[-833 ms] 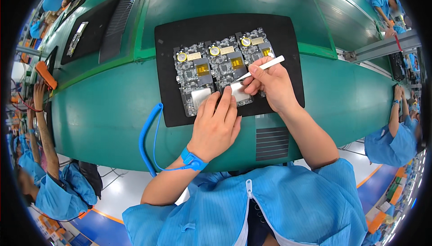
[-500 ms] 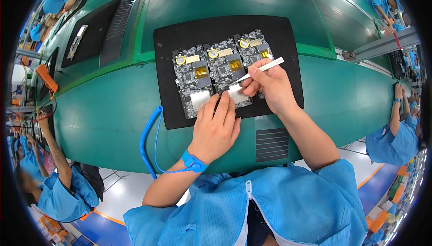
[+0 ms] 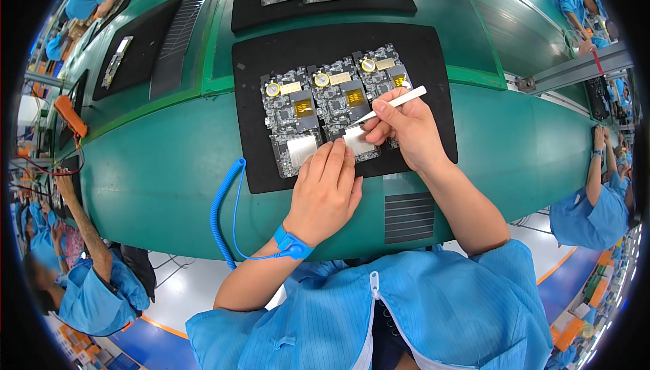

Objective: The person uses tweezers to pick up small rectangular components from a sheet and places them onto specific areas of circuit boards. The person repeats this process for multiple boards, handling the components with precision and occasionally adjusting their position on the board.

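Observation:
Three dark circuit boards lie side by side on a black mat: the left board, the middle board and the right board. Each shows a round gold-rimmed part and an amber patch; silver plates are visible on the left and middle ones. My right hand pinches white tweezers, their tip pointing down-left at the middle board, just above its silver plate. It covers part of the right board. My left hand is open, fingers stretched out, fingertips at the near edge of the middle board.
Beyond my mat, another black mat carries more boards on the green bench. A blue coiled cord runs to my left wristband. A slotted dark panel is near the front edge. Co-workers sit on both sides.
A second black mat with boards has come into view at the far side of the bench. My hands and the tweezers have hardly moved.

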`<action>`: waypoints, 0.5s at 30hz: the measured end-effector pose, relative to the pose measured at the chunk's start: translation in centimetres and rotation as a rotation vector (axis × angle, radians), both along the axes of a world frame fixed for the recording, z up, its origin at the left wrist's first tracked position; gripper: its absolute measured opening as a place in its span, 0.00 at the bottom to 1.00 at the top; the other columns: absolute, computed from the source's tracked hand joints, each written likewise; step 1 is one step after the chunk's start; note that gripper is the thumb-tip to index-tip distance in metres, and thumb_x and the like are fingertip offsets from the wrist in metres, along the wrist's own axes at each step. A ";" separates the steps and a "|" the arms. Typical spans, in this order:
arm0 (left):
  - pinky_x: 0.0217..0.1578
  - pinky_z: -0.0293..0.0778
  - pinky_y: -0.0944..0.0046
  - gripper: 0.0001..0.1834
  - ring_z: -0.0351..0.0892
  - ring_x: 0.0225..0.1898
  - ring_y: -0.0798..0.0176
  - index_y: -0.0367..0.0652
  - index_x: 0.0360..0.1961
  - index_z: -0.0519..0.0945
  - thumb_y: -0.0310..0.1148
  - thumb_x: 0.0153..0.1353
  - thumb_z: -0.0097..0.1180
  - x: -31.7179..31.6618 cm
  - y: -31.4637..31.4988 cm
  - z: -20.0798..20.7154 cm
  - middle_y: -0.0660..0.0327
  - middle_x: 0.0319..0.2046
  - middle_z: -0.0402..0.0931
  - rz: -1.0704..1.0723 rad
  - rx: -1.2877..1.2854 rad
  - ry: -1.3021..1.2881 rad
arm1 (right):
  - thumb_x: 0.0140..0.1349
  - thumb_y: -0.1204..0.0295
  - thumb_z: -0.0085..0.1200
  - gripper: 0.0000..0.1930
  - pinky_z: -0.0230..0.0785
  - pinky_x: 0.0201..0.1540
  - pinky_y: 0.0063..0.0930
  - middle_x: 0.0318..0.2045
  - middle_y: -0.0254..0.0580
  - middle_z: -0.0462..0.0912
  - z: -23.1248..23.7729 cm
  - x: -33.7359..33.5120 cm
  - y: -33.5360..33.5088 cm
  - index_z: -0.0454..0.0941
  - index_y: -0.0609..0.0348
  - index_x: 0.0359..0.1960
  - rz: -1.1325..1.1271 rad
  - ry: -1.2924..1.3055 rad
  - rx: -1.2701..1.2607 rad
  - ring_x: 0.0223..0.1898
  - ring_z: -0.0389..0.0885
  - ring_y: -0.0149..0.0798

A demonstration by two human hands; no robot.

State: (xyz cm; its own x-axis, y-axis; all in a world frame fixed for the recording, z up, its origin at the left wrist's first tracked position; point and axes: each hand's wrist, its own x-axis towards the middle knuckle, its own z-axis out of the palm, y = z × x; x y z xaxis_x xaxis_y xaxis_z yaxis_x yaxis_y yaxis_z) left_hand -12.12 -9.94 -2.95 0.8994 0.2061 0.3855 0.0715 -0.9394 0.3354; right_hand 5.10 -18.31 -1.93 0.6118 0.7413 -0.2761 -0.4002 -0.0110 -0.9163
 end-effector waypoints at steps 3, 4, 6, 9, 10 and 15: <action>0.49 0.67 0.53 0.24 0.69 0.51 0.47 0.30 0.46 0.74 0.30 0.47 0.61 0.1 0.0 0.1 0.47 0.51 0.68 -0.008 -0.011 -0.002 | 0.64 0.70 0.51 0.10 0.74 0.25 0.22 0.24 0.44 0.79 0.2 0.0 0.0 0.68 0.64 0.39 -0.004 -0.006 -0.012 0.21 0.81 0.33; 0.49 0.67 0.53 0.24 0.69 0.51 0.47 0.30 0.46 0.74 0.30 0.47 0.61 0.1 0.0 0.1 0.46 0.51 0.68 -0.010 -0.015 -0.003 | 0.64 0.70 0.51 0.10 0.74 0.25 0.22 0.24 0.44 0.79 0.3 0.0 0.0 0.68 0.64 0.39 -0.006 -0.008 -0.016 0.21 0.81 0.33; 0.49 0.67 0.53 0.24 0.69 0.51 0.47 0.30 0.45 0.74 0.30 0.46 0.61 0.1 0.2 0.2 0.46 0.52 0.67 -0.016 -0.026 -0.002 | 0.64 0.70 0.51 0.10 0.74 0.25 0.23 0.25 0.45 0.79 0.2 -0.1 0.0 0.68 0.65 0.39 0.000 -0.011 -0.013 0.21 0.81 0.33; 0.48 0.67 0.52 0.23 0.68 0.51 0.46 0.31 0.43 0.75 0.29 0.44 0.62 0.3 0.3 0.6 0.45 0.53 0.67 -0.017 -0.058 0.018 | 0.64 0.70 0.51 0.11 0.74 0.25 0.23 0.25 0.45 0.79 0.2 -0.1 0.0 0.67 0.65 0.40 -0.006 -0.021 -0.021 0.21 0.81 0.33; 0.48 0.67 0.52 0.23 0.68 0.51 0.46 0.31 0.42 0.75 0.29 0.43 0.62 0.5 0.3 0.7 0.45 0.53 0.66 -0.016 -0.071 0.029 | 0.64 0.70 0.51 0.11 0.74 0.25 0.23 0.25 0.45 0.79 0.2 -0.1 0.1 0.67 0.65 0.40 -0.010 -0.025 -0.025 0.21 0.81 0.33; 0.48 0.68 0.51 0.23 0.68 0.50 0.46 0.32 0.40 0.74 0.30 0.41 0.63 1.0 0.8 1.7 0.44 0.52 0.66 -0.031 -0.152 0.046 | 0.64 0.70 0.51 0.10 0.73 0.25 0.22 0.25 0.44 0.79 0.1 -0.8 0.0 0.68 0.65 0.39 -0.025 -0.161 -0.032 0.22 0.81 0.32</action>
